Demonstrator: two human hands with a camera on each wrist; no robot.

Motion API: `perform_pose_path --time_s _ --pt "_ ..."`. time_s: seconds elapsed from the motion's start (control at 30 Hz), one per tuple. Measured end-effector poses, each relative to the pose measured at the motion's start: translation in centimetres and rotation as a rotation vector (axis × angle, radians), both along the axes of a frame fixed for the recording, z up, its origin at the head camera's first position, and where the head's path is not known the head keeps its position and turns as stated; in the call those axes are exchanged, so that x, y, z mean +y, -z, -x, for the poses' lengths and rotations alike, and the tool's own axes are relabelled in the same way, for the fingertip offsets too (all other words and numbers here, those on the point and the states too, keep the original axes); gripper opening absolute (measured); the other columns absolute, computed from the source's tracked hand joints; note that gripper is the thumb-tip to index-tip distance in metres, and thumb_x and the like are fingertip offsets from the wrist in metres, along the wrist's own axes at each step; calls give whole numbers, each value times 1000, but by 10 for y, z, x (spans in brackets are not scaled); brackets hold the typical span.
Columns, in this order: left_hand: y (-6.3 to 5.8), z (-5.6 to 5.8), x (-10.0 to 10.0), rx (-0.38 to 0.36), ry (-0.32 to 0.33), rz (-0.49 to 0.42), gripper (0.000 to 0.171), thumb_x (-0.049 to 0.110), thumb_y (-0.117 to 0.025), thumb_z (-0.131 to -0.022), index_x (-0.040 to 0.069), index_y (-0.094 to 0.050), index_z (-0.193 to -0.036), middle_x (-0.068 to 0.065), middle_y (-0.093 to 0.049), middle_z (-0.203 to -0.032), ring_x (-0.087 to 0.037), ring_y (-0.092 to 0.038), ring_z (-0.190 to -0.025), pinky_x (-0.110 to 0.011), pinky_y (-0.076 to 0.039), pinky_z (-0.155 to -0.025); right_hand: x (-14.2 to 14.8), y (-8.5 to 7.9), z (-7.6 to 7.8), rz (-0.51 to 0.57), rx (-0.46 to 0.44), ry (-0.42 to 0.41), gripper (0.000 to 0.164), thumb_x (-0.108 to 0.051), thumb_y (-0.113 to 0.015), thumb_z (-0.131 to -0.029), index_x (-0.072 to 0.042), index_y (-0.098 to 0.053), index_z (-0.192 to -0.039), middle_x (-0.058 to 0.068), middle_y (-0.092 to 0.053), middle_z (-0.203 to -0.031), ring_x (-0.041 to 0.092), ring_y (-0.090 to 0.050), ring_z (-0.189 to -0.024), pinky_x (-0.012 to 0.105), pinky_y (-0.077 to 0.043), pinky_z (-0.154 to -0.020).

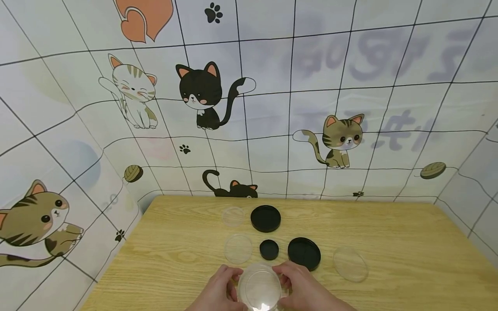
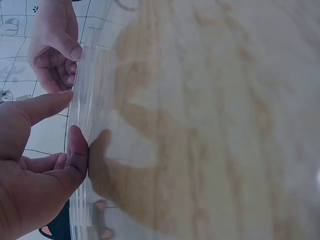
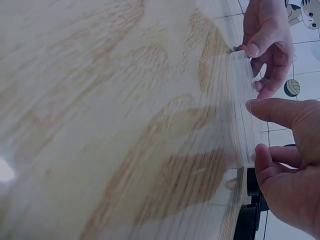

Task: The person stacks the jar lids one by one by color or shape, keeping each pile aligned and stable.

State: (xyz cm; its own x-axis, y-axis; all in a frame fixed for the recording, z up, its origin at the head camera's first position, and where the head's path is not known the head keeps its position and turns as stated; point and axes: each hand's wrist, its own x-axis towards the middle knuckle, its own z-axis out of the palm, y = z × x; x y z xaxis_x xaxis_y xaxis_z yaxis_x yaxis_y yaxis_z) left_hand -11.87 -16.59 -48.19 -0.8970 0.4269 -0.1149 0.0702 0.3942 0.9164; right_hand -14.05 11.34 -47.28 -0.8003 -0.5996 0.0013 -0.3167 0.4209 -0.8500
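Note:
A clear round lidded dish (image 1: 260, 287), like a petri dish, sits at the table's near edge, between both hands. My left hand (image 1: 221, 289) grips its left side, thumb and fingertips at the rim. On the opposite side, my right hand (image 1: 305, 287) holds the rim the same way. In the left wrist view the dish (image 2: 82, 120) shows as thin stacked clear edges, with the left hand (image 2: 40, 160) at it. The right wrist view shows the right hand's fingers (image 3: 272, 112) touching the clear rim (image 3: 245, 100). Whether the dish is lifted off the table cannot be told.
Beyond the hands lie a small black round piece (image 1: 269, 249), a larger black dish (image 1: 304, 253) and another black dish (image 1: 266, 218). Clear discs lie at left (image 1: 238, 249), far left (image 1: 233, 216) and right (image 1: 350, 264). A cat-patterned wall covering (image 1: 268, 112) borders the wooden table (image 1: 408, 242).

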Motion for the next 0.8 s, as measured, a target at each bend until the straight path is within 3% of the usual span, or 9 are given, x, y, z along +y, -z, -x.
perform_pose_path --time_s 0.2,0.37,0.6,0.8 --pt "-3 -1 -1 -27 -16 -15 66 2 -89 -75 -2 -56 -131 -6 -48 -109 -11 -57 -76 -20 -49 -65 4 -4 -1 109 44 -15 61 0 -86 -74 8 -61 -128 2 -58 -101 4 -54 -79 24 -52 -68" --pt "-5 -3 -3 -22 -7 -73 67 2 -87 -77 0 -53 -135 -9 -49 -113 -13 -58 -77 -22 -50 -66 8 -6 2 172 159 -46 57 0 -87 -76 8 -61 -126 6 -61 -99 5 -57 -78 25 -54 -67" --pt "-10 -1 -8 41 0 -98 68 3 -86 -80 -1 -51 -138 -10 -48 -115 -12 -57 -79 -23 -52 -69 7 -15 10 149 94 -12 62 -3 -88 -78 4 -60 -133 11 -60 -112 9 -57 -81 26 -54 -68" --pt "-14 11 -17 85 -42 -79 66 7 -86 -83 0 -51 -138 -16 -48 -120 -15 -56 -80 -23 -53 -68 0 -24 26 143 121 36 61 -8 -87 -82 0 -60 -136 12 -60 -113 18 -58 -81 26 -53 -69"
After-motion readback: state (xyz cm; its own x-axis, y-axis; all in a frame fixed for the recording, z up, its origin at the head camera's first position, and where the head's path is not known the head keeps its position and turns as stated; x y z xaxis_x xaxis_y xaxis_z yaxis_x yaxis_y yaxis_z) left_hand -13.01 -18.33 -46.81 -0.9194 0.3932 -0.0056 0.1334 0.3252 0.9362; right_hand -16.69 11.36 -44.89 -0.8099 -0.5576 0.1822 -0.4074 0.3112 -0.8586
